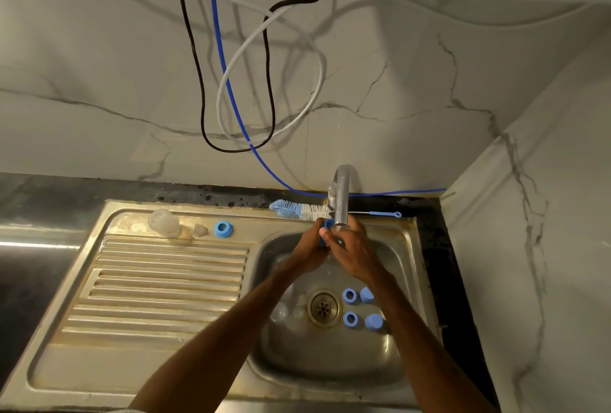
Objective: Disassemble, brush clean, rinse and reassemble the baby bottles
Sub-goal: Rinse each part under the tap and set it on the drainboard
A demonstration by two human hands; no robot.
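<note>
Directly under the tap spout (342,201), the left hand (310,253) clasps a blue ring (327,224) in its grip, with the right hand (356,255) pressed alongside, its grip unclear.

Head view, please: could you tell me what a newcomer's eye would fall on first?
The left hand and right hand meet under the tap, the left gripping a blue bottle part. Four blue bottle pieces lie in the sink basin right of the drain, and a bottle brush lies on the rim behind. Looped cables hang on the wall above.
</note>
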